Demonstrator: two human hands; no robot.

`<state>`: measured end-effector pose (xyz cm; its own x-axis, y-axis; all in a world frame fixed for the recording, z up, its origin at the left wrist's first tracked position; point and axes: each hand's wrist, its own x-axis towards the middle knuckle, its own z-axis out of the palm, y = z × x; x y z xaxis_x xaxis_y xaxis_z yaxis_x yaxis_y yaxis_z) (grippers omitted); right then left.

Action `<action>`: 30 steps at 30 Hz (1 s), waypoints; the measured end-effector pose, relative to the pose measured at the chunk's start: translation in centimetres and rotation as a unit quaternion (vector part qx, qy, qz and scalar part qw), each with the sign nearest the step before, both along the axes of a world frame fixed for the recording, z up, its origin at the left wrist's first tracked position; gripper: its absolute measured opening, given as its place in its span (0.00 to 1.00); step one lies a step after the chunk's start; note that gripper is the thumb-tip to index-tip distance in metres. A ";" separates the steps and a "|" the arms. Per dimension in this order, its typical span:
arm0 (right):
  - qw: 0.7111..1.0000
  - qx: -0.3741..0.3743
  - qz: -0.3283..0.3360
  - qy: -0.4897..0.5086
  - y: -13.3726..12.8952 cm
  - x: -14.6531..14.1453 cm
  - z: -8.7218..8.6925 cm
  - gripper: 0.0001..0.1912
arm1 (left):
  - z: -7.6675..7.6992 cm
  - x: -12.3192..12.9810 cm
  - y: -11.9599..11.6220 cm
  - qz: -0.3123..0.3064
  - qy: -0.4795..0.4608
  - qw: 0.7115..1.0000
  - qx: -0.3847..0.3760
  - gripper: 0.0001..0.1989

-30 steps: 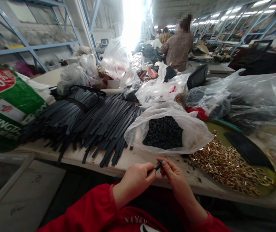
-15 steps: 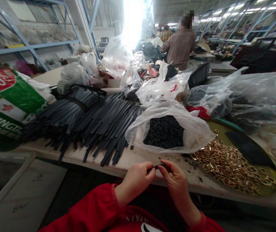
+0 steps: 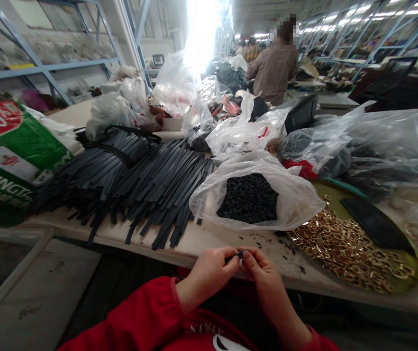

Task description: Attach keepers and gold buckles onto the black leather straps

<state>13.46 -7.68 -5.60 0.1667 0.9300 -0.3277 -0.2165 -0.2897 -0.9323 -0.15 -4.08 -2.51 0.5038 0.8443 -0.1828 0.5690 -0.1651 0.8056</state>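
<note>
Black strip [image 3: 238, 254] sits just on our side of the bag [image 3: 294, 204]. Our left hand [image 3: 210, 269] pinches one end, partly hiding it, and our right hand [image 3: 262, 273] grips the other. We judge the step in hand to be working the strip by fingertip; the next move calls for a steady two-sided pinch. Its long axis runs crosswise, the right end tipped slightly towards the bag. Black bands [image 3: 165, 180] fan out left of the bag, gold buckles [image 3: 348, 248] to its right
</note>
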 end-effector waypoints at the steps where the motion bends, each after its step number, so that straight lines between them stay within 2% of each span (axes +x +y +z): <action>1: 1.000 -0.011 0.000 0.027 0.0 -0.1 0.0 0.18 | 0.0 0.1 0.0 -0.005 -0.010 1.000 -0.007 0.13; 5: 0.993 -0.033 -0.045 0.105 0.2 0.0 -0.1 0.15 | 0.6 0.0 0.2 -0.020 -0.054 0.998 -0.030 0.12; 7: 0.993 -0.026 -0.050 0.105 0.2 -0.1 0.0 0.14 | 1.0 -0.2 0.3 -0.005 -0.062 0.997 -0.038 0.16; 12: 1.000 0.001 -0.007 0.019 -0.1 -0.8 0.5 0.15 | 0.9 -0.6 0.5 0.024 -0.066 0.997 -0.044 0.16; 14: 1.000 0.022 -0.003 0.013 -0.4 -0.7 0.8 0.18 | 0.7 -0.8 0.7 0.041 -0.067 0.995 -0.056 0.15; 16: 0.999 0.035 -0.006 0.035 -0.6 -0.4 0.9 0.21 | 0.6 -0.9 0.8 0.055 -0.055 0.995 -0.059 0.14; 18: 0.998 0.026 -0.001 0.059 -0.7 -0.1 1.0 0.20 | 0.6 -1.1 0.8 0.059 -0.036 0.996 -0.049 0.14; 20: 0.995 -0.002 0.036 0.088 -0.8 0.1 1.0 0.17 | 0.8 -1.2 0.7 0.057 -0.025 0.997 -0.038 0.12; 23: 0.980 -0.044 0.106 0.161 -0.9 0.0 1.1 0.18 | 1.2 -1.3 0.5 0.044 -0.001 0.999 -0.031 0.13; 25: 0.973 -0.055 0.117 0.190 -1.0 -0.1 1.2 0.17 | 1.3 -1.3 0.3 0.040 0.024 0.999 -0.027 0.13; 30: 0.979 -0.053 0.116 0.162 -1.2 -0.1 1.8 0.18 | 1.5 -1.3 0.1 0.044 0.021 0.998 -0.036 0.12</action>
<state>13.34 -8.87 -3.84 -0.1732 0.8884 -0.4251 -0.4134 -0.4573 -0.7874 -1.41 -4.02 -0.99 0.4189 0.8691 -0.2631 0.6119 -0.0561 0.7889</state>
